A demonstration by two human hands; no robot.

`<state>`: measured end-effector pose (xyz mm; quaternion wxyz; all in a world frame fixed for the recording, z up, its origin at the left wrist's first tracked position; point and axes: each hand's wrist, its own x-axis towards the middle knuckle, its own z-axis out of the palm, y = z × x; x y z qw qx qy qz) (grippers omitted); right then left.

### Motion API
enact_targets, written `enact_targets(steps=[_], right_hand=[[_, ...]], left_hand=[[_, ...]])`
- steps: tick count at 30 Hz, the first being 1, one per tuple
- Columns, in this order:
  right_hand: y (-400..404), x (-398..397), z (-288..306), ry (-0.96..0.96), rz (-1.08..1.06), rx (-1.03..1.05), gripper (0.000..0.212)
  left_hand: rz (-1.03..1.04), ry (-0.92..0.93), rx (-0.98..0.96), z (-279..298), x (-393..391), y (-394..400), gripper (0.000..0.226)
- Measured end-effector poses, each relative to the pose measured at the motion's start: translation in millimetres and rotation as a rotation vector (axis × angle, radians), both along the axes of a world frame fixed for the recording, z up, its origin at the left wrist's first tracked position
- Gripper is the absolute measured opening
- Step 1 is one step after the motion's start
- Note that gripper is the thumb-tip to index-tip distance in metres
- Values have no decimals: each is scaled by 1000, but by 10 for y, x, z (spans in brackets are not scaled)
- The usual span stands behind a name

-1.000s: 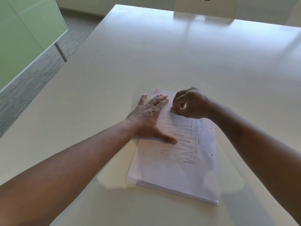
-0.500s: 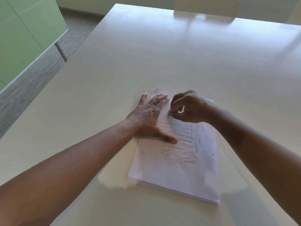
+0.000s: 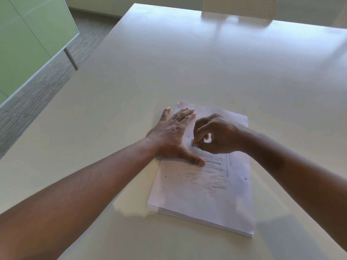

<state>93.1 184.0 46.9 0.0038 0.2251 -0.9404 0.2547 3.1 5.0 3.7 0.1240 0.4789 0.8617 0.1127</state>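
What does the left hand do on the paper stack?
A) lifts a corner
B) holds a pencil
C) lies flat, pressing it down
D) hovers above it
C: the left hand lies flat with straight fingers on the paper stack, while the right hand pinches a small eraser.

Head view — steeply down, close above the table (image 3: 187, 62).

Free: table (image 3: 187, 62) wide open left, right, beyond | Blocking: just the stack (image 3: 202, 199) | Far edge: chair (image 3: 240, 8)
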Motion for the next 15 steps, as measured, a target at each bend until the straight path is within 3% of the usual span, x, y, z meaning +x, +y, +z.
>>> enact_targets(steps=[7, 15], right_hand=[[129, -215, -48, 108, -211, 28, 10], [-25, 24, -29, 35, 1, -29, 9]], left_hand=[[-6, 10, -16, -5, -2, 1, 161], [-3, 6, -9, 12, 5, -8, 159]])
